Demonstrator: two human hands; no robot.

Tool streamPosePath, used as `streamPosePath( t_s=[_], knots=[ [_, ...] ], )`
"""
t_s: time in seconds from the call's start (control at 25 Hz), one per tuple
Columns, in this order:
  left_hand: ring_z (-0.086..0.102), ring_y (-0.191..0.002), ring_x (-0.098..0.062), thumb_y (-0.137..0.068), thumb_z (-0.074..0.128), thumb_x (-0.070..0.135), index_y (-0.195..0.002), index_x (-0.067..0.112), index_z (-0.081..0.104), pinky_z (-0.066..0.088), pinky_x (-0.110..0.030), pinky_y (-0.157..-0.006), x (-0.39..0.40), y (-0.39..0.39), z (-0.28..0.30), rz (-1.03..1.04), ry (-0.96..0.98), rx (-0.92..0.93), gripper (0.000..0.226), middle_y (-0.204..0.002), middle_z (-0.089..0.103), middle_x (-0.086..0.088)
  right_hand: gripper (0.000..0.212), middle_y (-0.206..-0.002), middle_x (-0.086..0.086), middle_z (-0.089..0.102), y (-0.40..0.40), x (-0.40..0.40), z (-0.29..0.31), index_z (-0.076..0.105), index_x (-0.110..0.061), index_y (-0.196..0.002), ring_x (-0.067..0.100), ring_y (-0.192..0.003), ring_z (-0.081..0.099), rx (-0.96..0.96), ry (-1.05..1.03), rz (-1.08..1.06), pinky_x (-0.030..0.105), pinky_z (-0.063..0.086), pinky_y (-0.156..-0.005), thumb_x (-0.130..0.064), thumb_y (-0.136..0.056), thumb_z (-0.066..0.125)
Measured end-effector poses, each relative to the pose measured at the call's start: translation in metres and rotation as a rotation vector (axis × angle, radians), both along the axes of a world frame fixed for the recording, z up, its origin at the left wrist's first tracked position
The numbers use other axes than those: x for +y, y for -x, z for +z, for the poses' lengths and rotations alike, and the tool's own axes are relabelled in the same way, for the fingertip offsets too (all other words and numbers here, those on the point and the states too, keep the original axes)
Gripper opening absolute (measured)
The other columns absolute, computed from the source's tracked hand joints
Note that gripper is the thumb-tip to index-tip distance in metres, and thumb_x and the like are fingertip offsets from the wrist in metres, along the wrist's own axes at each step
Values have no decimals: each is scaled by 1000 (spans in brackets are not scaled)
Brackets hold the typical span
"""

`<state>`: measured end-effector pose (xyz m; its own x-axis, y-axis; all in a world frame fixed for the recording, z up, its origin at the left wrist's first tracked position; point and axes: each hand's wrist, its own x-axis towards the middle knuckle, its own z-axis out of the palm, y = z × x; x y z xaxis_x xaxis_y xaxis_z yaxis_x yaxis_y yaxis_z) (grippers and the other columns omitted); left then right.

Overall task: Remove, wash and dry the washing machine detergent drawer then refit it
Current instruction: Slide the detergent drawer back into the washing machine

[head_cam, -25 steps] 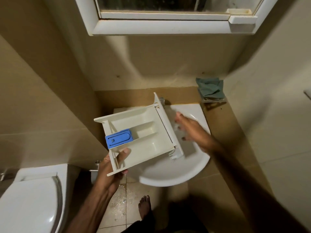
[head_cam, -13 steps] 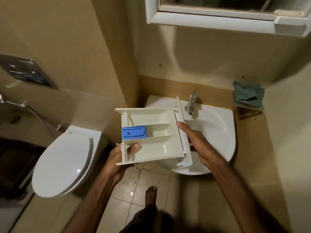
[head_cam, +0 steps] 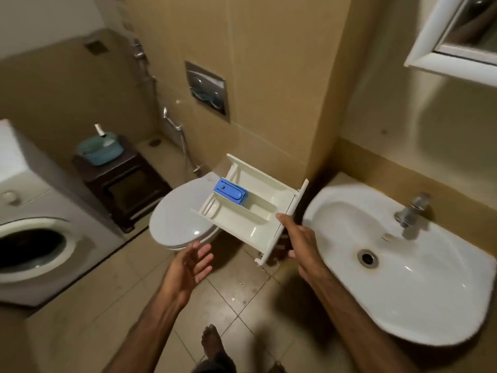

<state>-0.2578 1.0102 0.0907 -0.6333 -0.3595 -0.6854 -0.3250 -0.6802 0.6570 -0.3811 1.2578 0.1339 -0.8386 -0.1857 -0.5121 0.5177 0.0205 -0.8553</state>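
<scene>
Washer (head_cam: 35,232) far left, door ring facing the room; drawer slot not visible from here. Left hand (head_cam: 188,267) free below the drawer, palm up, fingers loosely spread, holding nothing. Drawer (head_cam: 250,211) in mid-air over the toilet (head_cam: 180,224) lid edge, tilted, open side up, blue insert (head_cam: 230,194) seated at the back end. Right hand (head_cam: 297,238) holding the front panel end, thumb on top, fingers wrapped under. Sink (head_cam: 403,278) and tap (head_cam: 411,211) to the right. Probably light, stiff moulded plastic; possibly wet and slick, hard to tell with the motion blur. Thin dividers and insert likely the weak spots. Best grip: front panel plus a side wall, second hand under the base.
</scene>
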Motion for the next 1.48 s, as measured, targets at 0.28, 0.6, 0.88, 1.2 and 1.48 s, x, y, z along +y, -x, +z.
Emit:
streamPosePath(
  t_s=[0.28, 0.6, 0.88, 1.2, 1.48],
  knots=[
    [72, -99, -24, -101, 59, 39, -115, 18, 68, 56, -38, -76, -67, -60, -8, 255, -46, -104, 26, -121, 76, -10, 46, -102, 0, 73, -16, -162, -13, 62, -17, -125, 16, -95, 69, -110, 129, 157, 52, 58, -97, -44, -91, 75],
    [63, -122, -28, -98, 56, 59, -142, 15, 56, 52, -49, -100, -204, -76, -7, 490, -99, 9, 63, -132, 68, -13, 54, -112, 9, 77, -45, -355, -31, 58, -15, -133, 32, -109, 74, -218, 221, 297, 58, 59, -95, -42, -90, 77],
    [34, -151, -37, -79, 59, 81, -167, 24, 15, 41, -58, -114, -321, -130, -19, 502, -106, 73, 114, -167, 29, -21, 53, -120, 12, 73, -76, -513, -40, 53, -18, -137, 37, -113, 72, -314, 279, 402, 55, 60, -95, -37, -93, 75],
    [29, -152, -39, -28, 86, 87, -165, 29, 21, 36, -63, -118, -432, -128, -10, 723, 29, 192, 162, -170, 18, -17, 73, -125, 20, 73, -130, -657, -45, 53, -13, -143, 36, -108, 75, -405, 303, 527, 53, 58, -99, -41, -81, 80],
    [74, -104, -29, -69, 81, 62, -137, 7, 62, 59, -42, -87, -555, -117, -1, 992, 46, 177, 90, -115, 77, -17, 57, -109, 16, 79, -153, -787, -42, 62, -11, -133, 28, -99, 78, -458, 240, 679, 44, 62, -93, -45, -89, 77]
  ],
)
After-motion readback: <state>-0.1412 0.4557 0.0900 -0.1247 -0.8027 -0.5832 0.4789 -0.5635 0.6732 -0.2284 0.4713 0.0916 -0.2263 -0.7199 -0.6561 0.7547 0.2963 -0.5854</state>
